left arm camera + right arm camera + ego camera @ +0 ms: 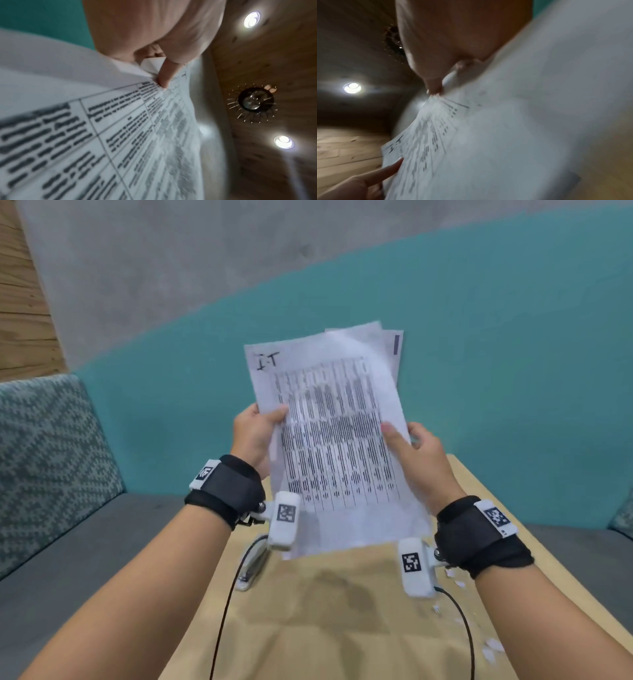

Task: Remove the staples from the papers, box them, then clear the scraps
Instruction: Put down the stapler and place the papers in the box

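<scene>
A loose stack of printed papers point(329, 419) with a dense table is held up in the air above the table. My left hand point(257, 429) grips its left edge, thumb on the front sheet. My right hand point(411, 446) pinches the right edge, thumb on the print. The sheets fan apart at the top. In the left wrist view my thumb point(166, 73) presses on the papers point(102, 135). The right wrist view shows my right thumb point(433, 83) on the blurred papers point(471, 135). A stapler point(251, 563) lies on the table under my left wrist.
A light wooden table point(342, 628) is below, with small white paper scraps point(489, 647) near its right edge. A grey bench seat point(102, 542) and a patterned cushion point(44, 446) are at the left. A teal wall stands behind.
</scene>
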